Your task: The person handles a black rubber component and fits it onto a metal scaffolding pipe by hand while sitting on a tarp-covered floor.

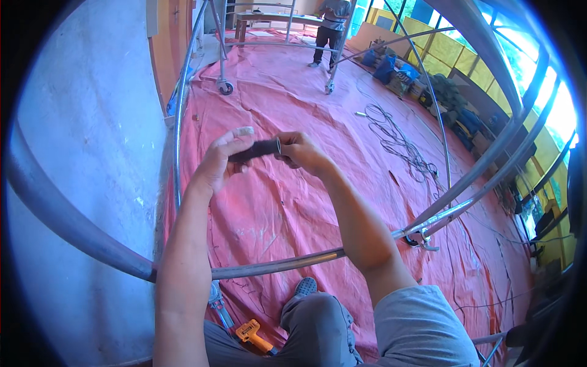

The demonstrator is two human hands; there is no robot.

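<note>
Sheeting (275, 92), red and creased, spreads between a pale wall (92, 153) and piled bags (398, 78), a tangled cable (422, 164) on it; above, among scaffold bars (275, 266), the left hand (217, 158) and right hand (304, 153) grip a dark cylinder (260, 148), one at each end

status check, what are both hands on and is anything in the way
Left hand gripping dark tube; right hand at its right-hand end. Tube slightly tilted, right end higher. Grey metal bar crosses nearer the body, apart from tube.
</note>
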